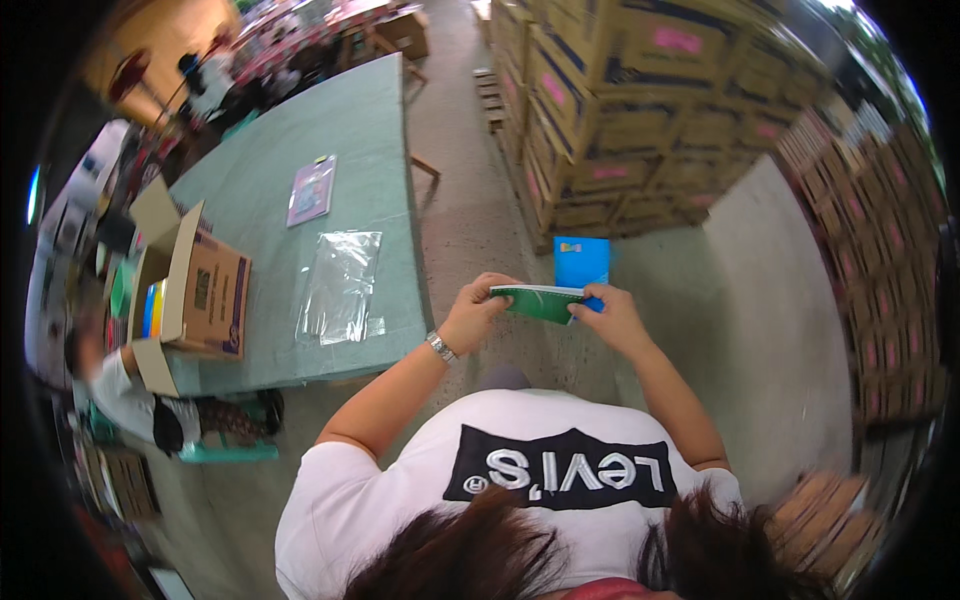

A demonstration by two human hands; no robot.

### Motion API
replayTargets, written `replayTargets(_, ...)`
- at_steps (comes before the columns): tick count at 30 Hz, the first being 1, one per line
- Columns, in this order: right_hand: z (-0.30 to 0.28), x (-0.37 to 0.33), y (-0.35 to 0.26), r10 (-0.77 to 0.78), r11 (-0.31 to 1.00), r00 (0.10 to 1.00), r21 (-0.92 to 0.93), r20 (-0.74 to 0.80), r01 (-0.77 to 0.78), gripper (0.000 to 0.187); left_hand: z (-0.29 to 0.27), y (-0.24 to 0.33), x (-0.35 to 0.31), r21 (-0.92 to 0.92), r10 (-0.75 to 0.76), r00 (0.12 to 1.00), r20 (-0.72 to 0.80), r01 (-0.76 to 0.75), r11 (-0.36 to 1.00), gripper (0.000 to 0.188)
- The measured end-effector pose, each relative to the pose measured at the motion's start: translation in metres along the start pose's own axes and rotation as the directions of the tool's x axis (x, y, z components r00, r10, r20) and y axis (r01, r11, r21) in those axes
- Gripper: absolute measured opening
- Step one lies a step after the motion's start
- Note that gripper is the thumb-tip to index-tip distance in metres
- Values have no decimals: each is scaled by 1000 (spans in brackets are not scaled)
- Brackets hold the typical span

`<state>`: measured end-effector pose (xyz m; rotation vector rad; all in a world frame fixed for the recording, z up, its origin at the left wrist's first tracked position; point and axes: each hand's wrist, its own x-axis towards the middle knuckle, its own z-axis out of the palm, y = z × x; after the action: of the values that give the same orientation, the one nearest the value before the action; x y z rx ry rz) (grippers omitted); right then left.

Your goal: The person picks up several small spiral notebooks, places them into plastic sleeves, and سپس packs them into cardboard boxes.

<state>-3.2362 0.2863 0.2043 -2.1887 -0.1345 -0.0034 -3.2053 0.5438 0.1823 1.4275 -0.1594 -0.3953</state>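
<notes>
In front of my chest, both hands hold a small green notebook (535, 304) with a row of small marks, like a binding, along its top edge. My left hand (478, 312) pinches its left end, and a metal-band watch sits on that wrist. At the other end, the fingers of my right hand (612, 318) are closed on the corner. A blue notebook or cover (581, 262) stands out just behind the green one, by my right fingers. Whether the two are joined, I cannot tell.
Left is a green-topped table (270, 150) bearing clear plastic sleeves (342, 290), a purple booklet (312, 190) and an open carton (212, 295). A seated person (135, 400) is beside it. Stacked cartons (620, 130) rise ahead; more stacks (880, 280) line the right.
</notes>
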Motion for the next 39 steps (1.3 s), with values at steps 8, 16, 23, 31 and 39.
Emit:
replayTargets(8,78,240,-24,-418,903,870,15,260,429,22,-112,17,96,13,186,819,-543,-213,977,46)
replayTargets(16,155,467,-75,-520,841,818,-19,246,540,18,-274,58,257,656,574,622,-533,-124,744,53)
replayTargets(23,220,653,-92,-647,750,727,23,228,661,18,-382,72,390,778,723,381,-576,-14,628,38)
replayTargets(31,305,787,-44,-601,614,477,-12,641,789,18,-450,-7,477,677,617,278,-736,288,677,40)
replayTargets(39,274,962,-87,-670,702,463,294,579,648,18,-502,61,602,304,304,248,-920,-40,952,30)
